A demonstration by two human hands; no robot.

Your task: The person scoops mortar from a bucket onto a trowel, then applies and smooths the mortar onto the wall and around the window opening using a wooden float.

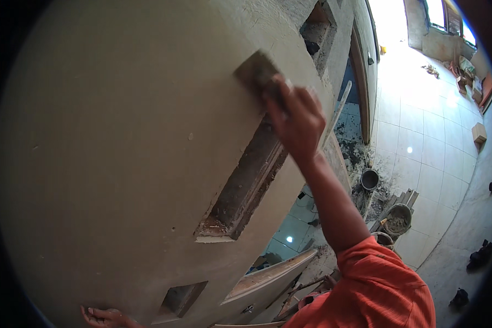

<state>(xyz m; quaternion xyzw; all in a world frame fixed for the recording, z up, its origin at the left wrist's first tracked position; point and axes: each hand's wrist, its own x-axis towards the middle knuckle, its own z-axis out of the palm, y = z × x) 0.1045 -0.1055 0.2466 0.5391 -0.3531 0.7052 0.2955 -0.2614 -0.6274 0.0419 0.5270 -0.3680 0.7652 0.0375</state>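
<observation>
Though trowel [255, 70] is blurred, R fingers [285, 90] clasp it — L fingers [97, 313] half-open, empty.

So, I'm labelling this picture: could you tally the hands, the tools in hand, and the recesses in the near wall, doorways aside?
Hands: 2 (left hand, right hand)
Tools in hand: 1 (float)
Recesses: 3 (upper recess, middle recess, lower recess)
Total: 6
</observation>
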